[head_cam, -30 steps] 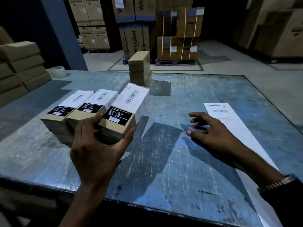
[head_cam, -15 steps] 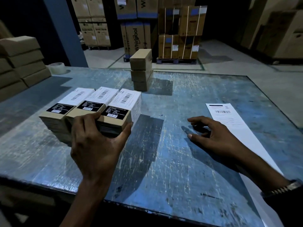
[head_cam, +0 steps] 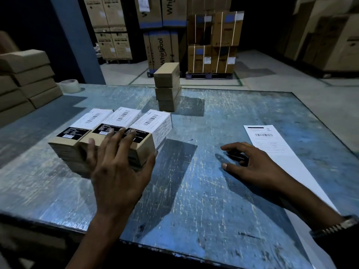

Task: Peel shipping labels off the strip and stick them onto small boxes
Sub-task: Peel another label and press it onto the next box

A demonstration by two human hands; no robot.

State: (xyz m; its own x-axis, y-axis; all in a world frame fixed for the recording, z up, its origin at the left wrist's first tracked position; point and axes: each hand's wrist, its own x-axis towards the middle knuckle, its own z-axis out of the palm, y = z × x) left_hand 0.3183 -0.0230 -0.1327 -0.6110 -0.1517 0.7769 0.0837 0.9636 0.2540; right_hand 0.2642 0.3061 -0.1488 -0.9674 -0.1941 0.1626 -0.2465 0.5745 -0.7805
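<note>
Cardboard, brown, small boxes: three labelled ones stand side by side on the desk [head_cam: 213, 191], left of centre.

Head view, items:

- Labelled boxes [head_cam: 116, 131]: each carries a white shipping label with barcode plus a black sticker on top. Judged light and stiff, with crisp edges; best taken across the two long sides or pushed from the near end. The paper labels look smooth and may slip under a finger.
- Left hand [head_cam: 120, 171]: laid over the near end of the middle and right-hand box, fingers [head_cam: 111, 136] spread and fairly straight across the tops, thumb down the right-hand box's outer side. It presses or steadies rather than pinches; nothing is lifted.
- Right hand [head_cam: 250, 164]: resting low over the bare desk, fingers loosely bent, holding nothing, well apart from the boxes.
- Label strip [head_cam: 272, 144]: white paper, just beside the right hand on its far side, one printed label at the far end. Judged thin, floppy, easily creased; a corner is the place to start a peel.
- Unlabelled boxes [head_cam: 168, 88]: stack of three, beyond the labelled row.
- Tape roll [head_cam: 70, 86]: far left edge of desk.
</note>
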